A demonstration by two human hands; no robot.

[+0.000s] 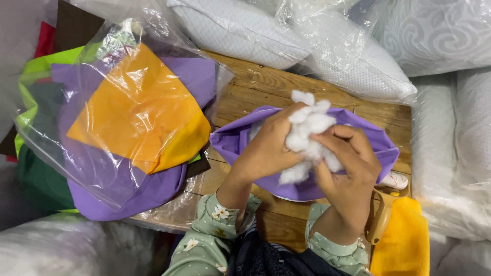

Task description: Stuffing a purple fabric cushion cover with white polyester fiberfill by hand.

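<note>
Both my hands grip one clump of white fibre stuffing (pixel 309 128) over the open mouth of a purple fabric cover (pixel 232 140). My left hand (pixel 271 145) holds the clump from the left, fingers curled into it. My right hand (pixel 350 166) pinches it from the right and below. The purple cover lies on a wooden table (pixel 261 84), its rim spread open beneath the stuffing. My sleeves are green with small flowers.
A clear plastic bag (pixel 128 112) of orange, purple and green fabric pieces lies at left. White pillows in plastic (pixel 353 56) are stacked at the back and right. A yellow fabric piece (pixel 404 237) and a tan handle sit at lower right.
</note>
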